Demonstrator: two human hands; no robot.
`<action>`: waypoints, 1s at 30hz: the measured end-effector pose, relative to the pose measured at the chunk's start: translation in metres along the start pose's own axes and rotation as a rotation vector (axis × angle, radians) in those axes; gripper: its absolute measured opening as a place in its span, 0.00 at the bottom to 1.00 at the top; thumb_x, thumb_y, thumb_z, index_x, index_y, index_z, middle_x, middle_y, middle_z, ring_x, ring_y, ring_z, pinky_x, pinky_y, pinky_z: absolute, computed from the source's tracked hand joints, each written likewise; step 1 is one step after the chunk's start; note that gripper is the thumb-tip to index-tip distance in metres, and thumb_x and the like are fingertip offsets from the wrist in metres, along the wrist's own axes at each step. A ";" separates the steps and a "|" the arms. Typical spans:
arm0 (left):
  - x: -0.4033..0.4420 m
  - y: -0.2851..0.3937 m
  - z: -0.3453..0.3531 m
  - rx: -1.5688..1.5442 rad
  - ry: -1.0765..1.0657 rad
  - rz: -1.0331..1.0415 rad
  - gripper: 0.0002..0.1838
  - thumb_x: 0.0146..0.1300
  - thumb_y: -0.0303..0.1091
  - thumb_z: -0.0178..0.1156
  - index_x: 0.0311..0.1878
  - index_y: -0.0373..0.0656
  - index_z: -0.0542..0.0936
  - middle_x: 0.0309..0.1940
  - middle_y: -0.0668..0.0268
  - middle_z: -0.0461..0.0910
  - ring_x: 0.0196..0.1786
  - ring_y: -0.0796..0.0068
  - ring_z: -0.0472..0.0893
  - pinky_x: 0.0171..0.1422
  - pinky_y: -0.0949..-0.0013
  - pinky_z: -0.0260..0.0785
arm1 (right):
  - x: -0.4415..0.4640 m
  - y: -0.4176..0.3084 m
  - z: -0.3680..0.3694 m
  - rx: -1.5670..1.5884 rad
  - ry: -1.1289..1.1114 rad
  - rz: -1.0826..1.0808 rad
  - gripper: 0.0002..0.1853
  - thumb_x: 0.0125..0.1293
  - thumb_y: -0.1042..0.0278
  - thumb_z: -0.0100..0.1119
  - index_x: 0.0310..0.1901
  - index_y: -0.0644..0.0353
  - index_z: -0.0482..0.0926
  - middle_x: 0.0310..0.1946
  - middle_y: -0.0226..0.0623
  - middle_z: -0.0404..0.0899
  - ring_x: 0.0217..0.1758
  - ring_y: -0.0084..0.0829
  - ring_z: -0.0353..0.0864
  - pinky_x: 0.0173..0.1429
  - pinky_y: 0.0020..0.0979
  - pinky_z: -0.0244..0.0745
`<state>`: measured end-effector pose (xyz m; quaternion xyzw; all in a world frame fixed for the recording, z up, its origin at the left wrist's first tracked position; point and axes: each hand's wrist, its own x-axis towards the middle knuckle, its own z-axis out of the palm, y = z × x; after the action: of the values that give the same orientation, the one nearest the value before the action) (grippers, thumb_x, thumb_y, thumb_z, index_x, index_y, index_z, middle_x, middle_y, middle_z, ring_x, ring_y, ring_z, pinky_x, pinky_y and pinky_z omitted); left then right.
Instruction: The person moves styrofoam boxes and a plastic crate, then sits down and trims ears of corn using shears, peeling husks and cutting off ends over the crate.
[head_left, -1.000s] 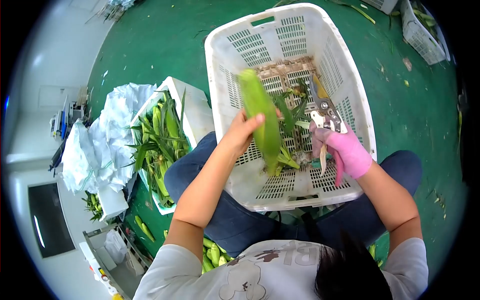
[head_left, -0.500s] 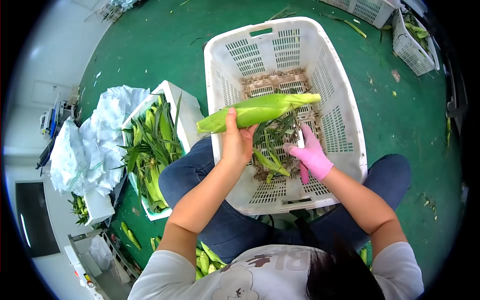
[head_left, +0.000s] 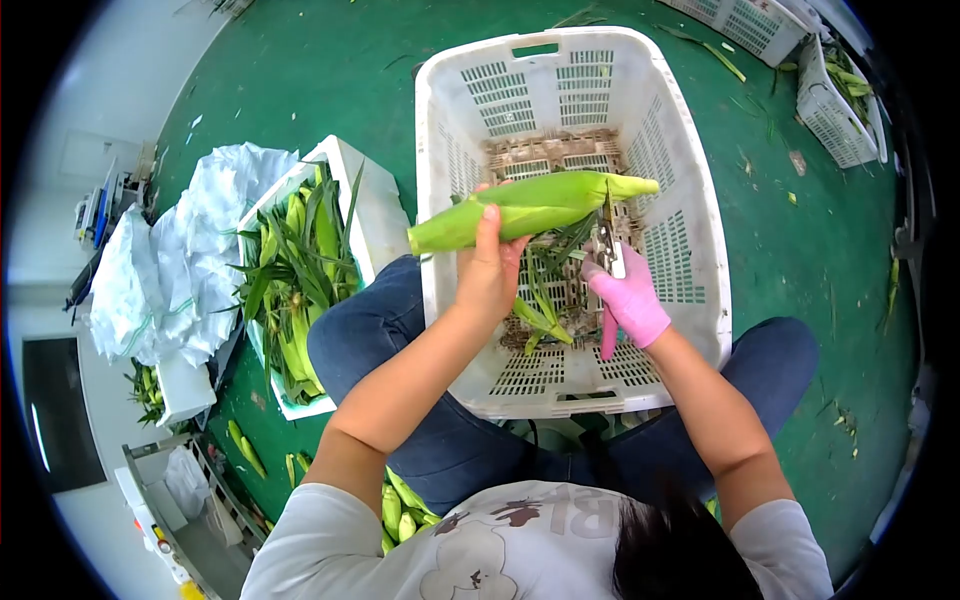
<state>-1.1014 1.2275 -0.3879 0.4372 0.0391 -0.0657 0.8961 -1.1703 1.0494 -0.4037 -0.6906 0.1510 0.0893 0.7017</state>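
Note:
A green ear of corn [head_left: 545, 200] in its husk lies level above the white crate [head_left: 432, 150]. My left hand [head_left: 492, 245] is wrapped round its left part, the thumb across the near side. In a pink glove, my right hand [head_left: 632, 300] grips pruning shears [head_left: 609, 245] with a white and a pink handle. Their metal blades point up and meet the pale stem end at the right of the ear; whether they have cut in, I cannot tell. Cut leaves and husk pieces [head_left: 543, 312] lie in the crate below my hands.
A white foam box [head_left: 370, 205] full of leafy corn stands by my left knee, beside pale plastic sheeting [head_left: 200, 250]. More corn ears [head_left: 400, 515] lie on the floor close to my body. Another crate [head_left: 835, 115] with husks stands at the far right.
The shears have moved up to the stem end of the ear, their blades now at it. The ear has shifted slightly right and up in view with my left hand.

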 end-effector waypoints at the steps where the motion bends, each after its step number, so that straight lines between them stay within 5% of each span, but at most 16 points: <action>1: 0.006 0.004 -0.004 -0.071 0.049 -0.075 0.28 0.73 0.53 0.54 0.65 0.42 0.65 0.62 0.60 0.72 0.64 0.63 0.73 0.71 0.57 0.67 | 0.000 0.004 0.001 -0.040 0.008 -0.077 0.16 0.61 0.65 0.62 0.49 0.63 0.77 0.32 0.30 0.77 0.33 0.20 0.75 0.40 0.26 0.73; 4: 0.026 0.023 -0.016 -0.235 0.203 -0.294 0.30 0.73 0.59 0.48 0.63 0.41 0.68 0.60 0.57 0.73 0.63 0.60 0.74 0.71 0.54 0.67 | -0.019 -0.023 0.011 -0.041 -0.126 -0.033 0.14 0.60 0.66 0.62 0.46 0.62 0.78 0.31 0.30 0.78 0.31 0.19 0.75 0.37 0.24 0.73; 6: 0.030 0.038 -0.022 -0.283 0.312 -0.420 0.34 0.72 0.63 0.44 0.62 0.40 0.70 0.59 0.56 0.74 0.61 0.59 0.76 0.68 0.55 0.69 | -0.034 -0.044 0.012 0.230 -0.489 0.112 0.14 0.58 0.68 0.62 0.44 0.63 0.78 0.29 0.32 0.78 0.31 0.22 0.79 0.35 0.24 0.76; 7: 0.033 0.033 -0.038 -0.465 0.100 -0.535 0.35 0.72 0.64 0.43 0.61 0.40 0.70 0.51 0.57 0.76 0.50 0.60 0.78 0.58 0.56 0.72 | -0.041 -0.055 0.012 0.155 -0.658 0.198 0.15 0.56 0.70 0.62 0.45 0.65 0.78 0.30 0.34 0.80 0.31 0.25 0.81 0.36 0.27 0.77; 10: 0.027 0.054 -0.016 -0.935 -0.630 -0.850 0.36 0.71 0.67 0.40 0.60 0.41 0.73 0.39 0.61 0.78 0.35 0.64 0.77 0.43 0.58 0.74 | -0.072 -0.030 0.001 0.985 -1.136 0.577 0.24 0.56 0.62 0.63 0.52 0.66 0.74 0.31 0.45 0.79 0.28 0.36 0.80 0.36 0.36 0.77; 12: 0.023 0.076 -0.006 -0.775 -0.834 -0.488 0.35 0.72 0.66 0.38 0.61 0.44 0.72 0.40 0.63 0.77 0.32 0.67 0.75 0.40 0.56 0.73 | -0.067 -0.029 -0.021 1.102 -1.202 0.448 0.25 0.57 0.55 0.60 0.51 0.66 0.73 0.31 0.41 0.77 0.29 0.35 0.77 0.36 0.35 0.74; 14: 0.007 0.100 0.016 -0.605 -0.177 -0.409 0.40 0.69 0.70 0.36 0.70 0.48 0.68 0.58 0.57 0.77 0.55 0.60 0.82 0.54 0.54 0.77 | -0.042 -0.046 -0.044 1.123 -0.974 0.126 0.28 0.59 0.48 0.56 0.51 0.65 0.73 0.31 0.36 0.74 0.30 0.34 0.74 0.36 0.35 0.72; 15: 0.009 0.096 0.012 -0.516 -0.278 -0.492 0.43 0.67 0.72 0.37 0.71 0.47 0.67 0.61 0.56 0.76 0.61 0.59 0.79 0.57 0.56 0.77 | -0.032 -0.057 -0.042 1.085 -0.733 0.040 0.29 0.60 0.45 0.55 0.51 0.65 0.72 0.30 0.34 0.73 0.30 0.33 0.72 0.35 0.34 0.71; 16: 0.011 0.085 0.002 -0.424 -0.381 -0.584 0.45 0.66 0.74 0.38 0.71 0.47 0.67 0.65 0.55 0.74 0.67 0.58 0.76 0.60 0.57 0.76 | -0.036 -0.087 -0.026 1.049 -0.099 0.322 0.26 0.63 0.47 0.54 0.49 0.64 0.73 0.34 0.32 0.72 0.36 0.31 0.71 0.43 0.34 0.70; 18: 0.021 0.054 -0.027 -0.642 -0.532 -0.953 0.47 0.64 0.75 0.41 0.72 0.43 0.66 0.55 0.56 0.79 0.47 0.58 0.84 0.50 0.62 0.78 | 0.011 -0.046 -0.042 1.039 -0.224 0.198 0.20 0.67 0.54 0.54 0.53 0.60 0.71 0.42 0.36 0.72 0.43 0.35 0.71 0.55 0.41 0.71; 20: 0.010 0.042 -0.011 -0.187 -0.494 -0.854 0.49 0.65 0.75 0.39 0.74 0.41 0.62 0.48 0.61 0.80 0.38 0.67 0.81 0.35 0.67 0.76 | 0.035 0.008 -0.053 0.961 0.114 0.529 0.17 0.66 0.53 0.56 0.48 0.57 0.70 0.42 0.41 0.75 0.47 0.41 0.74 0.59 0.49 0.70; 22: 0.005 0.044 -0.002 -0.069 -0.503 -0.691 0.42 0.63 0.63 0.56 0.70 0.41 0.64 0.45 0.62 0.80 0.46 0.65 0.82 0.48 0.61 0.77 | 0.024 0.047 -0.045 0.876 -0.071 0.717 0.14 0.63 0.58 0.57 0.44 0.55 0.70 0.43 0.42 0.74 0.47 0.41 0.73 0.62 0.56 0.66; 24: 0.002 0.042 0.000 0.079 -0.429 -0.445 0.39 0.61 0.54 0.65 0.68 0.41 0.65 0.44 0.62 0.80 0.50 0.64 0.81 0.55 0.58 0.76 | -0.011 0.023 -0.020 0.794 -0.186 0.781 0.12 0.61 0.68 0.56 0.45 0.59 0.73 0.40 0.39 0.77 0.43 0.39 0.78 0.53 0.47 0.76; 26: 0.006 0.041 -0.008 0.502 -0.406 -0.220 0.34 0.56 0.36 0.73 0.64 0.42 0.68 0.48 0.62 0.79 0.54 0.65 0.80 0.61 0.59 0.72 | -0.021 0.024 -0.005 0.855 -0.205 0.657 0.14 0.60 0.71 0.55 0.49 0.60 0.75 0.38 0.37 0.79 0.39 0.36 0.81 0.47 0.40 0.79; 28: 0.000 0.040 0.001 0.804 -0.400 -0.064 0.30 0.53 0.27 0.73 0.59 0.44 0.72 0.49 0.64 0.79 0.53 0.68 0.80 0.58 0.61 0.73 | -0.036 -0.036 -0.002 0.537 -0.191 0.168 0.14 0.62 0.72 0.57 0.49 0.62 0.75 0.37 0.35 0.80 0.37 0.29 0.80 0.42 0.31 0.77; 30: 0.000 0.032 0.004 0.972 -0.475 0.227 0.30 0.49 0.25 0.74 0.57 0.45 0.74 0.50 0.64 0.78 0.54 0.65 0.79 0.60 0.58 0.70 | -0.044 -0.082 -0.006 0.323 -0.128 0.071 0.13 0.64 0.71 0.58 0.49 0.62 0.75 0.36 0.34 0.80 0.34 0.24 0.78 0.40 0.27 0.75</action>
<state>-1.0960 1.2440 -0.3603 0.7751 -0.2465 -0.0759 0.5768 -1.1844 1.0442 -0.3118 -0.5559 0.1428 0.1325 0.8081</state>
